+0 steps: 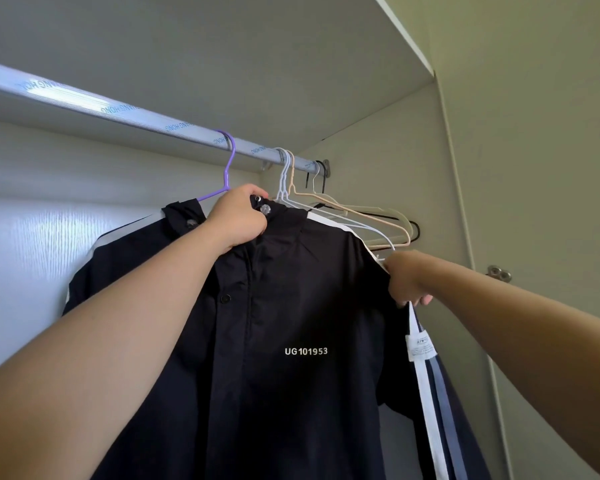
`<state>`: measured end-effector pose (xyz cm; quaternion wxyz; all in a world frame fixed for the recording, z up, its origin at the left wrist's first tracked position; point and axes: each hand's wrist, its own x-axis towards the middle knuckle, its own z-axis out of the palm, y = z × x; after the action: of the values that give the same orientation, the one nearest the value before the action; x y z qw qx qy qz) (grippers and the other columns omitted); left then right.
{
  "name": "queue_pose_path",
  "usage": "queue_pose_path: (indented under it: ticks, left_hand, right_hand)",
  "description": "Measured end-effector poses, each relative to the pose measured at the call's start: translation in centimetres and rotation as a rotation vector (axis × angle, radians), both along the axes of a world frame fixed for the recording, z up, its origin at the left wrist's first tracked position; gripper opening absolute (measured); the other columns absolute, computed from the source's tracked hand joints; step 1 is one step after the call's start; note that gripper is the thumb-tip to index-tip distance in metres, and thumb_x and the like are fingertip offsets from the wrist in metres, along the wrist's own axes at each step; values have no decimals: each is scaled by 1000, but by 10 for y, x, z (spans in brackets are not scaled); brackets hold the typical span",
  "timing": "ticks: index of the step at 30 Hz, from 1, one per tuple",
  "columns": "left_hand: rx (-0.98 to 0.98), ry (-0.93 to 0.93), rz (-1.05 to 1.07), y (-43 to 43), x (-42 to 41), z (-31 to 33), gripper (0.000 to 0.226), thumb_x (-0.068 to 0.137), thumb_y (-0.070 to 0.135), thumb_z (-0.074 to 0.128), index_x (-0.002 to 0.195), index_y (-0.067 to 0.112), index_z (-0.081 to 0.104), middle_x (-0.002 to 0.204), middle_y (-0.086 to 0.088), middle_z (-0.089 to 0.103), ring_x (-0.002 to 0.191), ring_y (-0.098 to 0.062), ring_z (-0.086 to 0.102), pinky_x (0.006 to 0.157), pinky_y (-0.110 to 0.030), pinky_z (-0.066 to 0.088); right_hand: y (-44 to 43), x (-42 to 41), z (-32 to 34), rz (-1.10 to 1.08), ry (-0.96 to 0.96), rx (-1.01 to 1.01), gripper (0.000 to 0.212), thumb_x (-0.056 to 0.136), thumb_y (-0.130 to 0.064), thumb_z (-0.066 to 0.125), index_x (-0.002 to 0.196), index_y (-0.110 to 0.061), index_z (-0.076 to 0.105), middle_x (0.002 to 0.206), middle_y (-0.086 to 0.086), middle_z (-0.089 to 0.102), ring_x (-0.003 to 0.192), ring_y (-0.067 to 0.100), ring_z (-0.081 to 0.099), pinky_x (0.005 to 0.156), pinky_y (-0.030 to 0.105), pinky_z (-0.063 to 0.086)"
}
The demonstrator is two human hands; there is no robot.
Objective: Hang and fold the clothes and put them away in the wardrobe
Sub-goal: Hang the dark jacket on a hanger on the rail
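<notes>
A dark navy jacket (291, 306) with white shoulder stripes and the print "UG101953" hangs on a purple hanger (230, 161), whose hook sits over the silver wardrobe rail (118, 112). My left hand (238, 221) grips the jacket's collar just under the hook. My right hand (404, 278) pinches the jacket's right shoulder seam, where the white stripe runs down the sleeve.
Several bare hangers (343, 209), white, beige and black, hang bunched at the rail's right end next to the wardrobe's side wall (378, 150). A shelf panel (257, 64) lies above the rail. A door hinge (498, 273) sits on the right. The rail's left stretch is bare.
</notes>
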<state>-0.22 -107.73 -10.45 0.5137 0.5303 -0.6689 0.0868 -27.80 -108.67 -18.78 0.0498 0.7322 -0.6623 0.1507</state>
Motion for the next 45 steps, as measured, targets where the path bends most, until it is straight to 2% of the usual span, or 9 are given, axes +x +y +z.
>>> queue_pose_path:
  ticks: [4, 7, 12, 18, 22, 25, 33, 41, 45]
  left_hand:
    - [-155, 7, 61, 0, 3, -5, 46, 76, 29, 75, 118, 31, 56, 97, 17, 54, 86, -5, 54, 64, -16, 34]
    - [-236, 70, 36, 1, 10, -7, 36, 77, 48, 74, 105, 32, 59, 93, 22, 56, 85, 4, 54, 65, -14, 34]
    - [-401, 35, 13, 3, 19, -7, 35, 84, 67, 60, 94, 34, 58, 65, 6, 65, 78, 5, 59, 66, -17, 38]
    - [-787, 224, 281, 10, 74, -3, 34, 100, 35, 41, 89, 8, 59, 82, -16, 66, 82, -39, 58, 73, -43, 41]
    - [-408, 433, 696, 7, 141, -26, 53, 101, 38, 24, 110, 4, 64, 110, -23, 66, 110, -43, 54, 96, -49, 36]
    - [-173, 437, 625, 1, 163, -47, 63, 102, 51, 19, 102, 8, 66, 105, -19, 65, 104, -43, 57, 94, -51, 44]
    - [-148, 393, 580, -3, 164, -50, 46, 96, 36, 26, 71, 10, 55, 74, -10, 55, 66, -29, 50, 67, -38, 43]
    - [-225, 343, 571, -4, 171, -56, 49, 98, 38, 27, 63, 7, 43, 65, -10, 52, 59, -28, 46, 55, -34, 35]
    - [-209, 330, 597, 3, 197, -69, 65, 104, 46, 20, 67, 4, 53, 68, -11, 56, 66, -30, 52, 67, -39, 42]
  right_hand:
    - [2, 22, 9, 106, -234, -126, 28, 77, -18, 69, 103, -9, 62, 91, 14, 73, 75, 29, 71, 60, 37, 61]
    - [6, 35, 11, 114, -213, -409, 37, 74, -31, 58, 107, -15, 52, 104, 5, 63, 88, 27, 63, 70, 35, 52]
    - [9, 55, 20, 194, -513, -673, 39, 93, -36, 36, 118, -14, 55, 123, 12, 59, 111, 36, 55, 93, 47, 46]
    - [2, 78, 39, 213, -366, -708, 32, 104, -40, 27, 98, -17, 49, 106, 11, 58, 99, 35, 52, 83, 45, 34]
    - [-9, 82, 44, 242, -358, -686, 25, 104, -34, 30, 95, -17, 45, 91, 6, 46, 87, 32, 44, 78, 42, 34]
    - [-16, 86, 46, 259, -399, -681, 24, 103, -32, 34, 92, -16, 47, 86, 5, 47, 84, 33, 45, 72, 39, 37]
    - [-20, 100, 59, 263, -385, -771, 32, 101, -28, 40, 71, -20, 46, 66, -3, 44, 76, 33, 45, 71, 35, 33]
    - [-21, 119, 68, 304, -337, -845, 31, 105, -34, 37, 79, -21, 48, 74, 0, 50, 76, 31, 44, 73, 37, 30]
    - [-25, 111, 63, 336, -348, -854, 33, 105, -34, 37, 76, -19, 47, 72, 0, 50, 76, 33, 44, 71, 37, 30]
